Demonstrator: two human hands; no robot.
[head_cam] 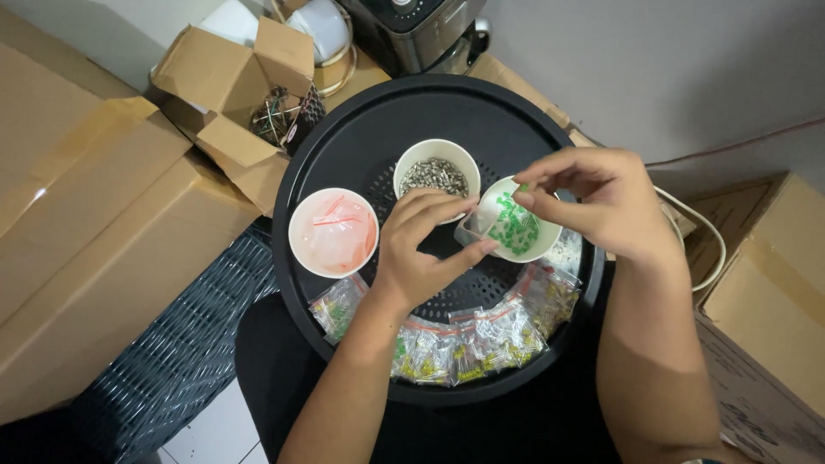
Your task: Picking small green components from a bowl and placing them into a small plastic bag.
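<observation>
Left hand (421, 245) pinches a small clear bag (473, 230); right hand (593, 198) pinches green pieces (514, 225) above their bowl (550, 245). Filled bags (481, 339) lie near, more loose pieces remain.

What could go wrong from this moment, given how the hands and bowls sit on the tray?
1. The left hand pinches a small clear bag at the rim of the bowl of green pieces; a nudge might tip that bowl.
2. The right hand pinches something tiny above it; it could drop onto the black tray.
3. Filled bags crowd the tray's near edge and may slide off.
</observation>
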